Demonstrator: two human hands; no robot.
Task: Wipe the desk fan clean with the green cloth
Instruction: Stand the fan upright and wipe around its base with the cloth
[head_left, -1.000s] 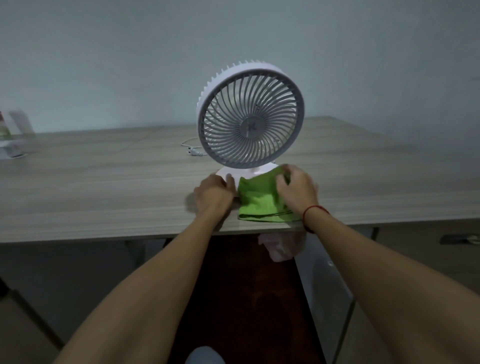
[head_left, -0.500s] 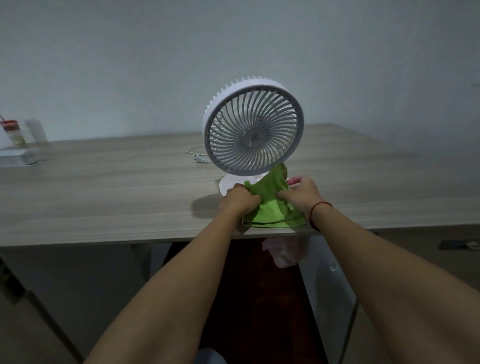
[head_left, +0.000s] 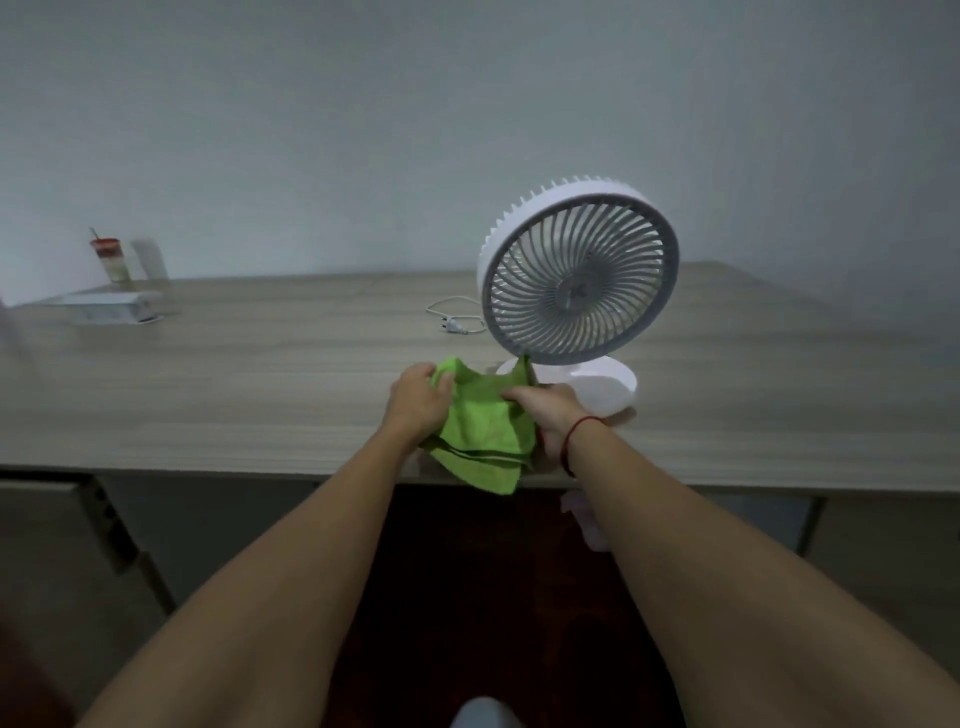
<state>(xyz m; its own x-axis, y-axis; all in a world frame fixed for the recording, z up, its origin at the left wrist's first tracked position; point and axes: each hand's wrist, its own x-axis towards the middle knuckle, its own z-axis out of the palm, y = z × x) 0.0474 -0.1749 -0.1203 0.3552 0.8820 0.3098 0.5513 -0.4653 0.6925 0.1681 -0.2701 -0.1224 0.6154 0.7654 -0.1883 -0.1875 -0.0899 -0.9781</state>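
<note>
A white desk fan (head_left: 579, 270) with a grey round grille stands upright on its white base (head_left: 602, 387) on the wooden desk (head_left: 234, 395). The green cloth (head_left: 480, 434) is held up between both hands just in front of the fan's base, and its lower edge hangs past the desk's front edge. My left hand (head_left: 418, 402) grips the cloth's upper left corner. My right hand (head_left: 550, 415) pinches its upper right part, close to the fan's stand. A red cord circles my right wrist.
The fan's white cable and plug (head_left: 454, 319) lie on the desk left of the fan. At the far left stand a cup with a red lid (head_left: 110, 260) and a flat white box (head_left: 106, 306). A pale bag (head_left: 587, 519) hangs below the desk edge.
Both hands lifted the cloth off the desk and spread it apart, my left hand moving left. The view has swung left, so the fan now sits right of centre.
</note>
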